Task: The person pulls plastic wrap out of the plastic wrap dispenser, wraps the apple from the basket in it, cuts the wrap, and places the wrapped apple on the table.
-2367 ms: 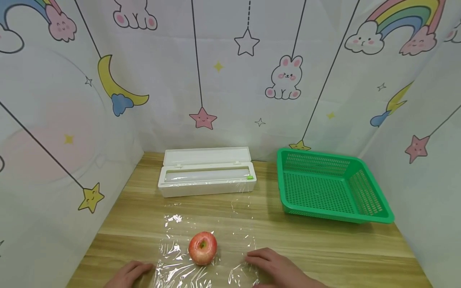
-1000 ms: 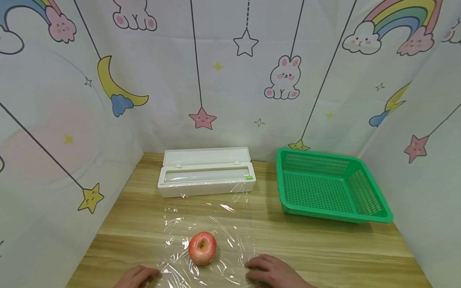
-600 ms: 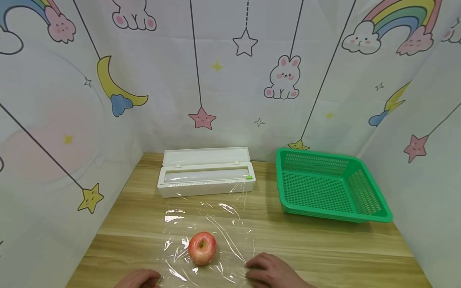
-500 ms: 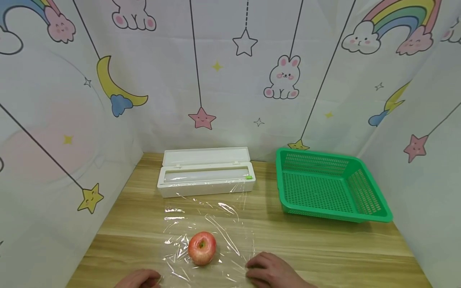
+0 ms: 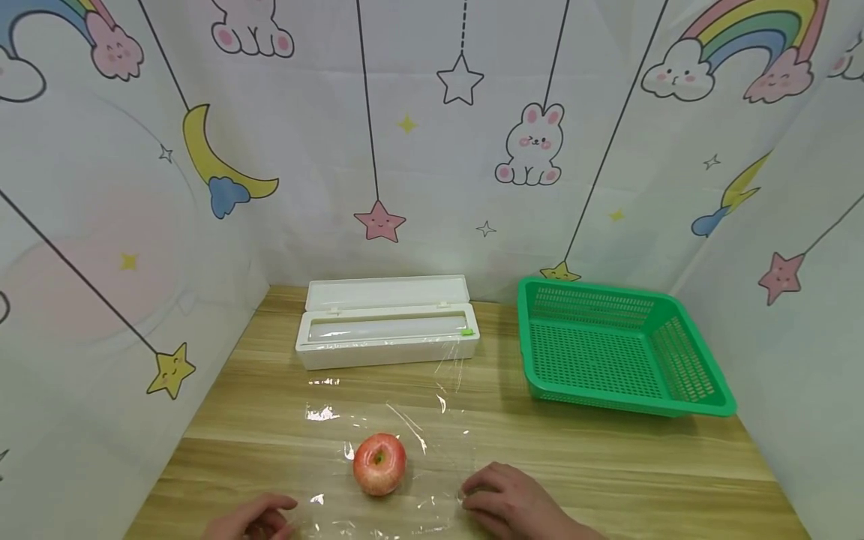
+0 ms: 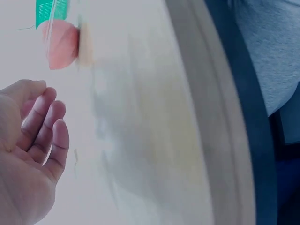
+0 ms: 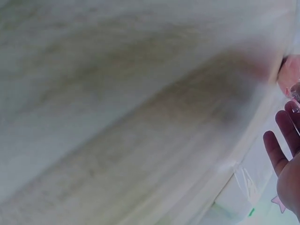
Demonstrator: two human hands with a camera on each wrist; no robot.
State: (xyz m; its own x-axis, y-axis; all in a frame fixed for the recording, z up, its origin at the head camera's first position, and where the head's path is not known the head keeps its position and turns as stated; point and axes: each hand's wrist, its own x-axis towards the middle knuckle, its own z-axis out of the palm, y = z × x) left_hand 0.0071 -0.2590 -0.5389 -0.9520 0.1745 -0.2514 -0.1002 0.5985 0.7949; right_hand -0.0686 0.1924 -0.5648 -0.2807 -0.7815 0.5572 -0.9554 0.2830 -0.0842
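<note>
A red apple [image 5: 380,465] sits on the wooden table amid a sheet of clear cling film [image 5: 423,441]. The film stretches from the white cling film box [image 5: 388,356] toward both hands, glinting around the apple. At the film's near left edge, my left hand [image 5: 253,517] has thumb and index finger pinched together; the left wrist view shows its other fingers [image 6: 60,140] loosely bent. My right hand [image 5: 513,499] pinches the film's right edge, and shiny film shows at its fingertips in the right wrist view. The apple [image 7: 289,75] appears just beyond them.
The box's lid [image 5: 388,291] stands open at the back, with the film roll [image 5: 388,328] inside and a green slider [image 5: 467,331] at its right end. A green plastic basket [image 5: 607,360] stands back right. Printed cloth walls [image 5: 432,150] surround the table.
Over the last seconds both hands shift slightly; just now the left hand's fingers lift and separate, and the right hand rises a little. Glints on the film move. Apple, box and basket stay put.
</note>
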